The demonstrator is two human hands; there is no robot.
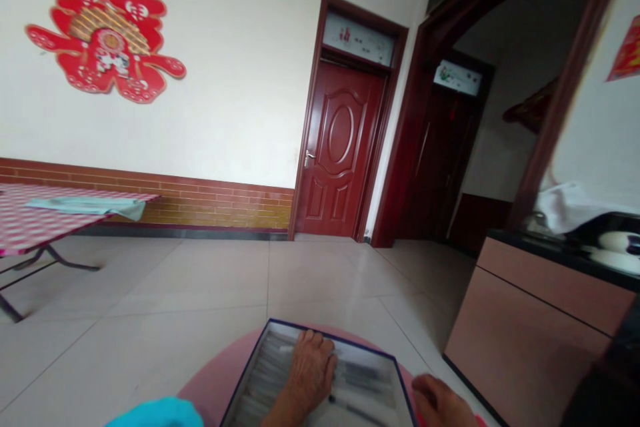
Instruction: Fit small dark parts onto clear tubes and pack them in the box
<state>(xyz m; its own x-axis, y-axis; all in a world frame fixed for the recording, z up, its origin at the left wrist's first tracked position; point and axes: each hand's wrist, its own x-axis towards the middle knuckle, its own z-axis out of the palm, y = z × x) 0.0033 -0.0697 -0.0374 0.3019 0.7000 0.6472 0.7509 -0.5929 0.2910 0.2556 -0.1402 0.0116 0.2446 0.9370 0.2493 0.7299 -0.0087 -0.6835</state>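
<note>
A shallow white box with a dark blue rim [350, 339] rests on a pink round surface [215, 373]. My left hand [311, 367] reaches down into it, fingers curled together; whatever they grip is hidden under them. Pale, slim pen-like sticks [265, 373] fill the box's left side, blurred. To the right of this hand lie darker slim pieces [367, 373] and one dark pen-like stick [355, 409]. Just outside the box's right edge is my right hand [443, 403], fingers bent and partly cut off by the frame; its grip cannot be made out.
A folding table with a red checked cloth [35, 217] stands at left, bearing a light green cloth [90, 205]. At right is a brownish-pink cabinet [535, 333] with a dark top. Bright blue fabric [157, 412] shows at the bottom. A red door [340, 147] is behind.
</note>
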